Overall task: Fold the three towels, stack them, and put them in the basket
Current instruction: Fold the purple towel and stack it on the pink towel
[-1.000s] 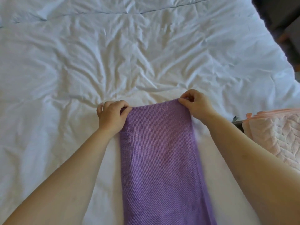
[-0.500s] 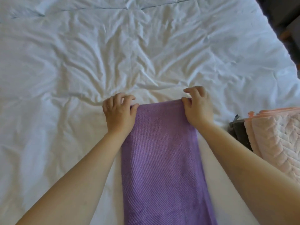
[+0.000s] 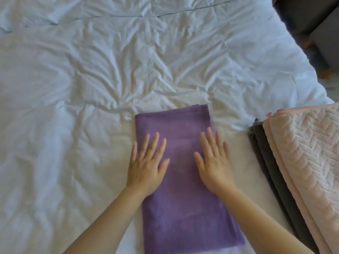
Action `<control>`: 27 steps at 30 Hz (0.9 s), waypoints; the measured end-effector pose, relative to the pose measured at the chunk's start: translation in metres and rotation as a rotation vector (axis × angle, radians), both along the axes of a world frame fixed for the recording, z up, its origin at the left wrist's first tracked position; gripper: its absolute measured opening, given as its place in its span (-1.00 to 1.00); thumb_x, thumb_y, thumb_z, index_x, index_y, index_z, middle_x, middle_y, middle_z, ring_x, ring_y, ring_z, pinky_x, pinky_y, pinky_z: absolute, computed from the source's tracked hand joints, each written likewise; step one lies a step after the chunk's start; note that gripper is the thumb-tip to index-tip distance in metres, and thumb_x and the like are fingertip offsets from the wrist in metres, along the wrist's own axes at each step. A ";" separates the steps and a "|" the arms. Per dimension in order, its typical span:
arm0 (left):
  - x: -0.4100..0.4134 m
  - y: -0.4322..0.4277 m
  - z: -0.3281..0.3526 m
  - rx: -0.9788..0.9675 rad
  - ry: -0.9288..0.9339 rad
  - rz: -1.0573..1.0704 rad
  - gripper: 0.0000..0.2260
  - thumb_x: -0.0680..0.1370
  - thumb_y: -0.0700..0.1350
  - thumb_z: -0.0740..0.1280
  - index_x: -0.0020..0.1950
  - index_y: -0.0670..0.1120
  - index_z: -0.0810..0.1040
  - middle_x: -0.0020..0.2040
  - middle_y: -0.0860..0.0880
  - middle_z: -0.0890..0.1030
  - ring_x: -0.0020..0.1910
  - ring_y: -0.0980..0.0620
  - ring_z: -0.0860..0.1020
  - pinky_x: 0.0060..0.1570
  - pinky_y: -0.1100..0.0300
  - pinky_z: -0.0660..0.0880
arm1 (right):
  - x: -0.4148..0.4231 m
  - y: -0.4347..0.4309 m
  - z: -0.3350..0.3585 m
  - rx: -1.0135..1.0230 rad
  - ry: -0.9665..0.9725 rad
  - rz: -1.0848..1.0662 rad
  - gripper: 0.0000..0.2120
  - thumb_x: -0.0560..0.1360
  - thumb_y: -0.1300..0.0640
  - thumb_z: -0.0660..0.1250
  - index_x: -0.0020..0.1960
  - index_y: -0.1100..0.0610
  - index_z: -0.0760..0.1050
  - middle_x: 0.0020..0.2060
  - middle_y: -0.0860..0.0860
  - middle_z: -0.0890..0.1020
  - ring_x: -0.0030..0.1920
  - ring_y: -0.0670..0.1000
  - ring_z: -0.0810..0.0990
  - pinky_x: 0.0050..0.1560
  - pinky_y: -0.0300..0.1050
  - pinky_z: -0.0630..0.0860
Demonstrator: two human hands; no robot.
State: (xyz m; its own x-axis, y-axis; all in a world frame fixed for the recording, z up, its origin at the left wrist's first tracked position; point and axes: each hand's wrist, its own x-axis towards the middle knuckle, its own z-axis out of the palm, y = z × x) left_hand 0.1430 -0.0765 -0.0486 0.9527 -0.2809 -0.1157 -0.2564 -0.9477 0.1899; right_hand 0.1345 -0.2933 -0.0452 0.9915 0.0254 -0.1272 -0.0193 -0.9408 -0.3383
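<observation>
To the left of the left hand, the bed (image 3: 55, 125) spreads out under a white, heavily creased cover, and the same rumpled cover runs on beyond the fingertips of both hands to the far edge. The left hand (image 3: 146, 166) lies flat, palm down, its fingers straight and a little spread. It presses on the left part of the purple towel (image 3: 183, 208), with the little finger right at the towel's left edge. The purple towel is folded into a long strip lying on the bed under both hands. Its far end sits just beyond the fingertips, where stacked layers show at the edge, and its near end lies between the forearms. A bare band of towel separates the two hands. The right hand (image 3: 213, 166) also lies flat, palm down with straight fingers, pressing on the right part of the towel near its right edge. Neither hand grips anything. To the right of the right hand, across a strip of white cover, a folded dark grey towel (image 3: 264, 154) lies on the bed. A folded pink towel (image 3: 308, 153) with a chevron texture rests on top of it, so the grey shows only along the side nearer the hands. Far beyond the right hand, past the bed's edge, stands dark furniture (image 3: 311, 21), too blurred to identify
</observation>
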 end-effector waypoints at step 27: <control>-0.170 0.011 0.030 -0.830 0.593 0.763 -0.62 0.40 0.06 0.49 0.09 -0.09 0.49 0.00 0.00 0.61 -0.10 0.03 0.61 -0.27 0.19 0.55 | -0.164 -0.031 0.030 0.699 0.498 -0.712 -0.62 0.47 -0.01 0.40 0.17 0.18 0.45 -0.10 0.05 0.58 -0.20 -0.02 0.53 -0.31 -0.19 0.47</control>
